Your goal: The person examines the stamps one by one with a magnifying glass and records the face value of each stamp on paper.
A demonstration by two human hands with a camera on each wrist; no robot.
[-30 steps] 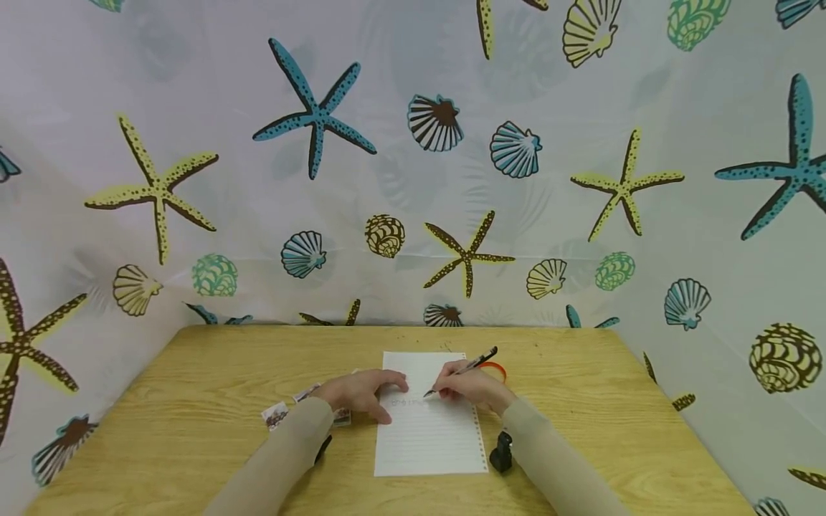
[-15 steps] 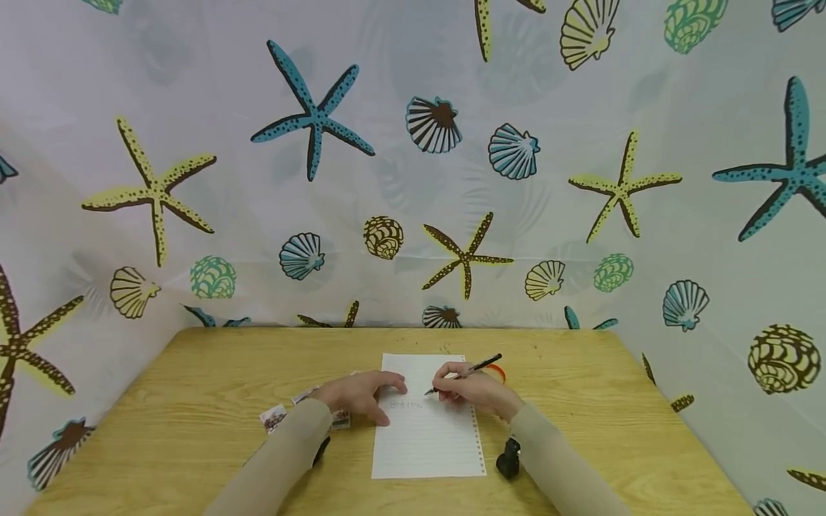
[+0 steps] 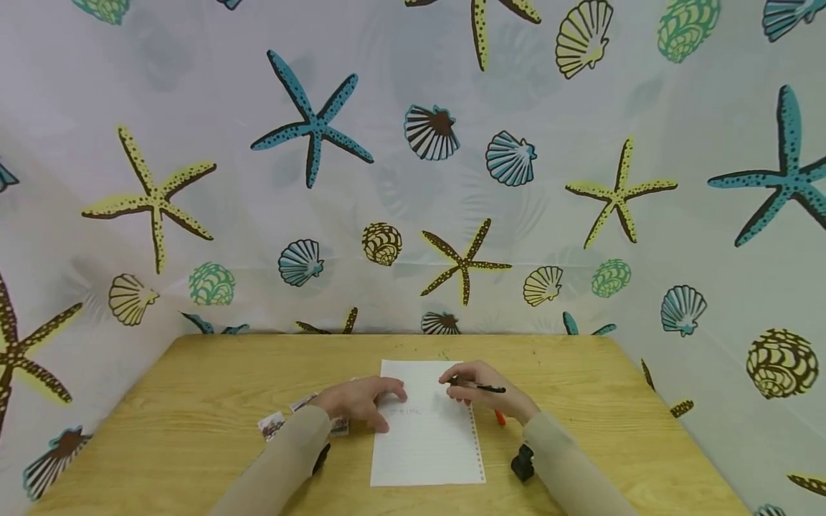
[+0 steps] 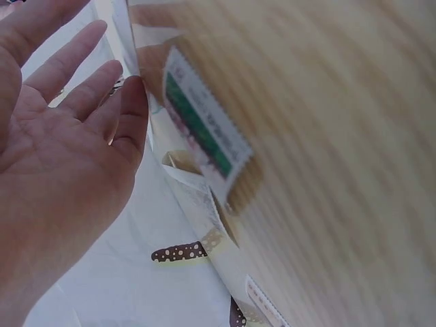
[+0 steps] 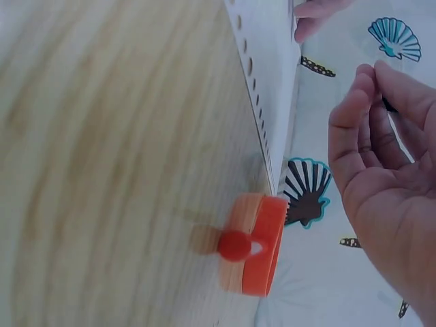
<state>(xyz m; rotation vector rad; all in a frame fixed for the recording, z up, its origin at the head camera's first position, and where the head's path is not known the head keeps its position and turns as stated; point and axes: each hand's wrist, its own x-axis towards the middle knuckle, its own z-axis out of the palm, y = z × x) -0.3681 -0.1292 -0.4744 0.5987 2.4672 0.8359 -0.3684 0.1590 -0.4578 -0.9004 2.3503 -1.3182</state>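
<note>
A lined sheet of paper with punched holes down its right edge lies on the table, with faint handwriting near its upper left. My left hand rests at the sheet's left edge, fingers spread. Between the fingers and thumb of my right hand is a dark pen, held above the upper right of the paper. The pen lies nearly level, its tip off the sheet. In the right wrist view the curled right hand hides most of the pen.
Several perforated stamps lie left of the paper, partly under the left arm. An orange ring-shaped object with a round knob sits beside the paper's right edge. A shell-and-starfish patterned curtain surrounds the wooden table.
My right hand has lifted the pen from the writing and moved a little right and away, turning the pen to nearly level. The left hand stays on the paper. The head view has tilted slightly up.
</note>
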